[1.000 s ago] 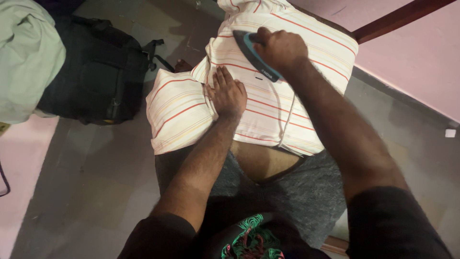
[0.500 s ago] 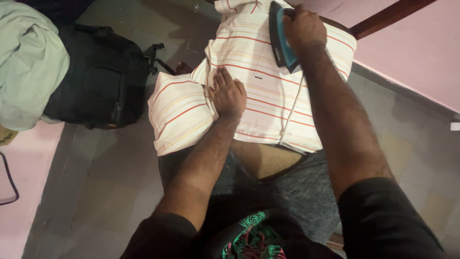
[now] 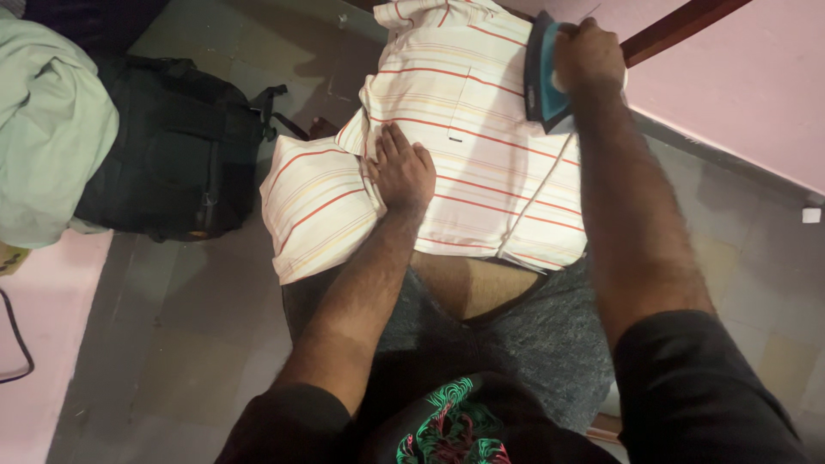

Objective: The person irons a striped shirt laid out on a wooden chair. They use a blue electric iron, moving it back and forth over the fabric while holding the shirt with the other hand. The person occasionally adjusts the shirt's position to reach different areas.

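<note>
Shirt pressing in progress.
Right hand [image 3: 589,58] grips the teal iron [image 3: 541,79] at the striped shirt [image 3: 464,163]'s far edge; left hand [image 3: 402,172], fingers flat and spread, should hold the cloth taut.

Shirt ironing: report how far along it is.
Done: the middle of the shirt lies fairly flat on the board. In hand: the right hand runs the iron along the far right edge, and the left hand presses the cloth flat. Left: the near-left part hanging off the board looks rumpled.
</note>
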